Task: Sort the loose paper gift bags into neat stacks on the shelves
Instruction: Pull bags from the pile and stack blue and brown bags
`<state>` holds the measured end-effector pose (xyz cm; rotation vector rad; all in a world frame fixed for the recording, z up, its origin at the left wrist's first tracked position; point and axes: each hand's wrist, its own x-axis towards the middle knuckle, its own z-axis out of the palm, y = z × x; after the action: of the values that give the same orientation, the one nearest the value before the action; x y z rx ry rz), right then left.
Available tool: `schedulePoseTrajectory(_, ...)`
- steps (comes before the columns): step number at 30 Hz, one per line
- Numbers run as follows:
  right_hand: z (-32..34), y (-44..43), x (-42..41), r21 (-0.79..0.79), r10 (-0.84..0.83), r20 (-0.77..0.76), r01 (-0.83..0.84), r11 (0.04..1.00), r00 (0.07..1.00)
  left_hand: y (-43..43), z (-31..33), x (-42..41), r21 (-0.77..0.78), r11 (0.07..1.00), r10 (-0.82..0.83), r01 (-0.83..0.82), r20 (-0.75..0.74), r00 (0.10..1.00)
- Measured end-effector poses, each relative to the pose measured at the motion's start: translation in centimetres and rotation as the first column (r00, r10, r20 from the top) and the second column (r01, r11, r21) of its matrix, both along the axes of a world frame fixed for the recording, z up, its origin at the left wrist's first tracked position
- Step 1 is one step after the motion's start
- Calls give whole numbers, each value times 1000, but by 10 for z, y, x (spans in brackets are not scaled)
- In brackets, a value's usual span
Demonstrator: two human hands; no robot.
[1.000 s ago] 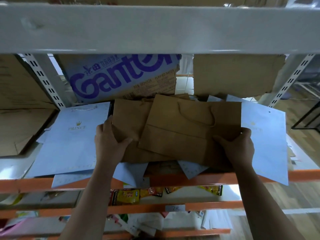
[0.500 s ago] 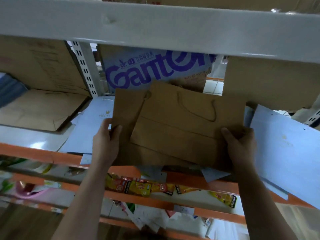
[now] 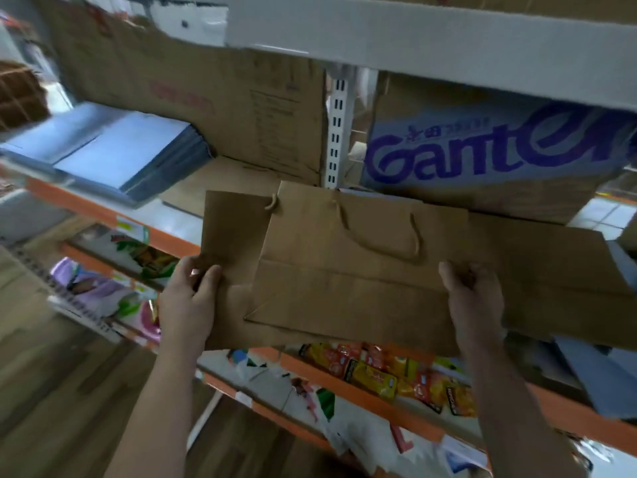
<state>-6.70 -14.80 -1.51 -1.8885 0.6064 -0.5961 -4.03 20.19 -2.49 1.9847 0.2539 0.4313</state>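
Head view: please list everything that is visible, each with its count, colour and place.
brown paper bags: at least two, brown, overlapped, held before the shelf
pale blue bags: one stack, pale blue, shelf at upper left
plain carton: one, brown, behind that stack
Ganten carton: one, pale with purple letters, upper right
snack packets: several, yellow and orange, lower shelf
shelf beams: several, orange, front edges of shelves
left hand: one, grips the bags' left edge
right hand: one, grips the bags' right edge

A shop or its stockroom: orange-beamed metal shelves (image 3: pixel 172 241) on a slotted white upright (image 3: pixel 336 132), printed cardboard cartons (image 3: pixel 241 108) across the upper frame, and packaged snacks (image 3: pixel 379 374) racked at lower right.
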Motion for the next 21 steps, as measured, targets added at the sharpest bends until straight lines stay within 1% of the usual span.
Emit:
schedulePoseTrajectory(2, -2, 40, 12, 14, 13, -23, -13, 1000, 1000, 43, 0, 6, 7, 1000, 7, -7, 8, 1000)
schedulePoseTrajectory(5, -10, 91, 27, 96, 28, -3, -28, 995, 1000, 94, 5, 19, 24, 1000, -10, 10, 11, 1000)
schedulePoseTrajectory(8, -14, 135, 39, 157, 46, 10, -47, 986, 999, 130, 8, 33, 41, 999, -10, 9, 22, 1000)
schedulePoseTrajectory(11, -15, 168, 50, 202, 57, 18, -59, 978, 998, 155, 6, 49, 43, 999, -8, 9, -15, 1000)
schedulePoseTrajectory(13, -16, 180, 56, 211, 36, 23, -41, 977, 999, 167, 4, 62, 32, 999, -7, 8, -36, 999)
schedulePoseTrajectory(17, -20, 188, 76, 202, -53, 21, 48, 978, 998, 181, -1, 88, 23, 999, -22, 23, -45, 999)
schedulePoseTrajectory(21, -20, 193, 106, 227, -44, 11, 41, 973, 999, 187, -7, 125, 43, 999, -19, 22, -66, 998)
